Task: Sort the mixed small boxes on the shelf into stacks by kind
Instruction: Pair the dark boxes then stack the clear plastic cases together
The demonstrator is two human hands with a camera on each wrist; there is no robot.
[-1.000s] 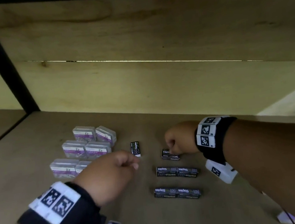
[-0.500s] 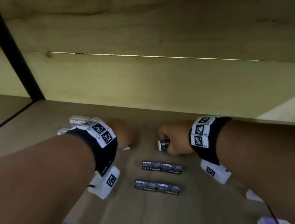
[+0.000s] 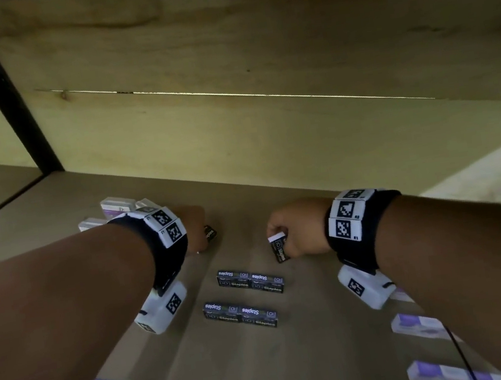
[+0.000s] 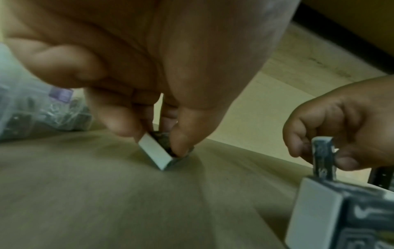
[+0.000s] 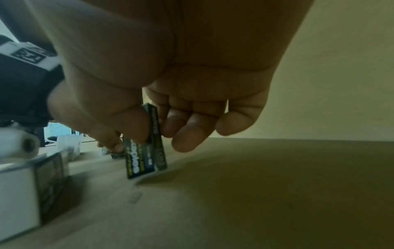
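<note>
Fingers of the right hand (image 3: 300, 231) pinch a dark staples box (image 3: 279, 248) tilted on end above the shelf (image 3: 330, 355). Left hand (image 3: 195, 229) pinches another staples box (image 4: 158, 151) against the shelf board. Two rows of staples boxes (image 3: 245, 298) lie between the wrists, clear purple-labelled boxes (image 3: 116, 206) behind the left wrist.

Matt wood-grain shelf (image 3: 151, 223); printed staple boxes (image 3: 251, 283) look like cardboard; clear boxes (image 3: 117, 205) glossy plastic.

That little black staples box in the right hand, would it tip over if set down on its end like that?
Probably: the staples box is tall and narrow, held on end by the right hand. It looks stiff, with sharp, undented edges. Likely heavy for its size, if full.
</note>
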